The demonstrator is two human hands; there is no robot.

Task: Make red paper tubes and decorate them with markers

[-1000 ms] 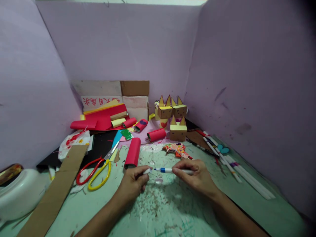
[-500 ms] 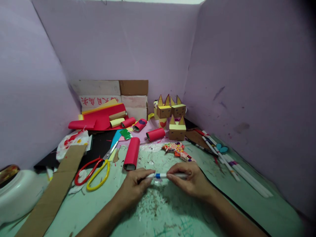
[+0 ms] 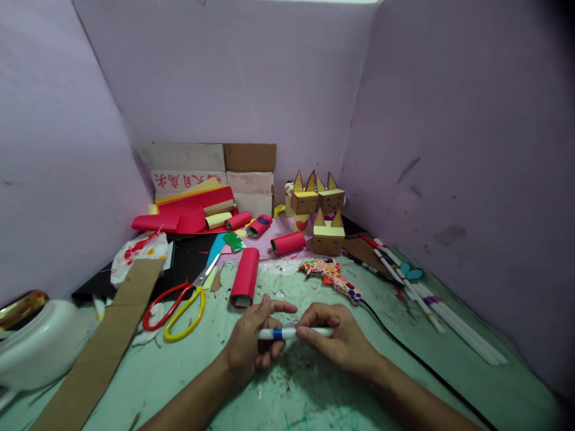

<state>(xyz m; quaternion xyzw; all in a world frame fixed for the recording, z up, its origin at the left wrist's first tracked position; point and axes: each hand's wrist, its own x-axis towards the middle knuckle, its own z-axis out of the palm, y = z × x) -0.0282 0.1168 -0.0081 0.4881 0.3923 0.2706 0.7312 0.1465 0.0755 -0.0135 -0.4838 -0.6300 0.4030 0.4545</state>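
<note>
My right hand [image 3: 339, 335] pinches a white marker pen [image 3: 287, 333] with a blue band, held level just above the table. Around the pen's left end is my left hand [image 3: 251, 338], its thumb and fingers apart. The pen seems to rest against those fingers without a grip; whether it touches them is hard to tell. Just beyond the left hand lies a red paper-covered tube [image 3: 245, 278]. A flower-patterned glue gun [image 3: 330, 276] with a black cord lies past my right hand.
Scissors [image 3: 185, 305] with red and yellow handles and a cardboard strip [image 3: 108, 335] lie left. Small cardboard boxes with pointed ears [image 3: 328, 239] stand at the back. Several white markers [image 3: 458, 323] lie right. A white pot [image 3: 40, 344] stands at far left.
My left hand has loosened from the pen's left end and its fingers have spread. The pen has come slightly nearer, still pinched in my right hand. The view has shifted a little.
</note>
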